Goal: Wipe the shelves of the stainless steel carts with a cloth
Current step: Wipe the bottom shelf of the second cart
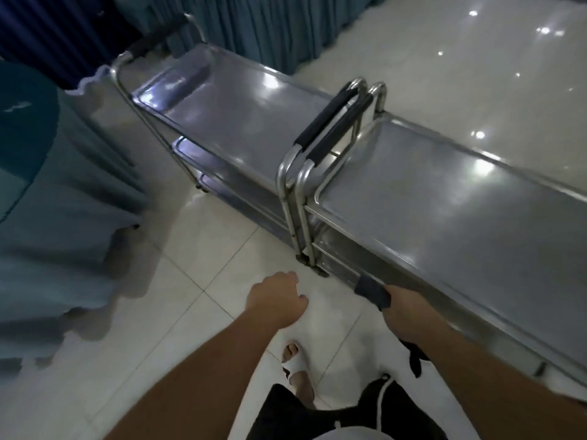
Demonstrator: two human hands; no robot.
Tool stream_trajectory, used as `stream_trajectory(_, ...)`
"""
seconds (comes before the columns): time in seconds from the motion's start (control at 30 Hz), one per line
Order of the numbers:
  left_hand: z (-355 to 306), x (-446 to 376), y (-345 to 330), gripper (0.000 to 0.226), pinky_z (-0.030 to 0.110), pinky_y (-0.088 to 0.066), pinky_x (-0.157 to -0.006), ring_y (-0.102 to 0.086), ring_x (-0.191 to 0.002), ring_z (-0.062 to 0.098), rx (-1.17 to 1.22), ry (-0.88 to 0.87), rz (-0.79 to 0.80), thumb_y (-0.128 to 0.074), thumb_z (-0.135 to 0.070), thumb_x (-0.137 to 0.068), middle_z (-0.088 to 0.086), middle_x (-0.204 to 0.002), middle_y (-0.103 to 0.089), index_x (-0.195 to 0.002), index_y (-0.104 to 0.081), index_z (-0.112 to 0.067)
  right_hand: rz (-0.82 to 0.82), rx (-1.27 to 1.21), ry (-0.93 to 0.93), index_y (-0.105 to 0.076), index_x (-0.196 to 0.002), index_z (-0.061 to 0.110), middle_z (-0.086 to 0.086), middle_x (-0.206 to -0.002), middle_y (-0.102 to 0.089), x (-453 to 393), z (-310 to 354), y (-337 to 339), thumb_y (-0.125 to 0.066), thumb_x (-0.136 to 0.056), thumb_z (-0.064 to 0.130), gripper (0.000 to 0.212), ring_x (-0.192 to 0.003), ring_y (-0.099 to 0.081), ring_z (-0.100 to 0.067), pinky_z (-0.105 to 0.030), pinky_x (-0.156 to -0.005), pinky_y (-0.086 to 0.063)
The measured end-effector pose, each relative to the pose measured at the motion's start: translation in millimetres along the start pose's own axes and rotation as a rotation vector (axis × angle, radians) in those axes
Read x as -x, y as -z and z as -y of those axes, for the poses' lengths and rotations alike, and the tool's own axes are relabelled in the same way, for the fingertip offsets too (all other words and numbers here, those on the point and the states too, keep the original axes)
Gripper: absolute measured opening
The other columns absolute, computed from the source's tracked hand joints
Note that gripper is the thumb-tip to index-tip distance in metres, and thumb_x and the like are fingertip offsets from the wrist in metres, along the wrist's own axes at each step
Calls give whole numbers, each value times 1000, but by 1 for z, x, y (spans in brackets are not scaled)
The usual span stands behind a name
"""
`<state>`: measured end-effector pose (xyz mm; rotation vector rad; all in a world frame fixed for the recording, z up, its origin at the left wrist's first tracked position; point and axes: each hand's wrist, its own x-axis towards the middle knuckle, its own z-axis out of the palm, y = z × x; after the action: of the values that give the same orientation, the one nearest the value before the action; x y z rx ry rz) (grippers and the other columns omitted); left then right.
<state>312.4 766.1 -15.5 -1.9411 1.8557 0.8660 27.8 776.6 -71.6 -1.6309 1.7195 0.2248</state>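
- Head view: two stainless steel carts stood end to end on a tiled floor (pixel 197 328), their black-gripped handles side by side in the middle.
- Near cart (pixel 444 198) ran along the right; far cart (pixel 241 100) sat behind it, next to the blue-green drapes (pixel 79 185).
- Right hand (pixel 401 304) gripped a dark cloth (pixel 372 290), fingers curled round it, at the near edge of the near cart, about level with the lower shelf (pixel 346 249). Whether the cloth touched metal could not be told.
- Left hand (pixel 275 300) hung free over the floor, fingers loosely curled, holding nothing, apart from both carts.
- Top shelf of the near cart looked bare and glossy with ceiling-light glare; dirt not visible either way.
- Judged step: bringing the cloth in to wipe a lower shelf of the near cart.
- To do it well: flatten the cloth under the palm, push in long overlapping strokes along the shelf, and run it into the raised rim and corners.
- The free hand could steady the handle so the cart doesn't roll.
- Risk: the cart drifting on smooth tile, and the low shelf being partly hidden under the top one.
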Motion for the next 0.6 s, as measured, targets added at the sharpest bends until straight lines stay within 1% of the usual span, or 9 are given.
stream_trajectory(0.1,7,-19,-2,53,40,-46,-106,-55,-132,26,17,-43,25,-50,-48,-101,0,-149,-56,-150,-49,-28,-22,-81,-102,-59,-96,26,5,-80,-63,2,1,-24,-50,-101,24,11,-71,-59,-11,-26,-57,-42)
stream_trajectory(0.2,8,-30,-9,56,42,-46,-109,-53,-135,25,12,-62,58,-49,-51,-102,-1,-153,-53,-154,-45,-31,-33,-140,-180,-60,-93,23,3,-73,-62,-3,3,-42,-49,-99,23,12,-66,-58,-14,-28,-54,-41)
stream_trajectory(0.33,10,-46,-22,56,42,-48,-108,-55,-134,24,-18,-50,84,-51,-51,-101,-2,-153,-53,-153,-47,-31,-92,-250,-202,-58,-99,29,5,-78,-63,-22,3,-62,-50,-98,24,9,-66,-58,-12,-29,-51,-38)
stream_trajectory(0.4,12,-57,-30,56,41,-48,-108,-55,-133,23,-11,-43,100,-51,-50,-101,-3,-153,-53,-154,-46,-32,-99,-277,-193,-58,-102,29,6,-78,-62,-37,6,-71,-49,-98,23,12,-66,-57,-11,-28,-51,-37)
stream_trajectory(0.53,18,-87,-52,55,39,-48,-105,-56,-131,21,5,-55,130,-53,-47,-100,-5,-151,-55,-153,-47,-32,-133,-351,-195,-60,-105,29,4,-84,-65,-64,8,-91,-47,-95,20,18,-71,-60,-17,-32,-57,-44)
stream_trajectory(0.6,22,-110,-62,54,40,-49,-106,-57,-129,20,8,-62,139,-53,-46,-100,-5,-150,-55,-152,-48,-32,-171,-386,-228,-60,-105,30,4,-82,-66,-79,8,-102,-46,-94,19,21,-70,-61,-17,-32,-56,-45)
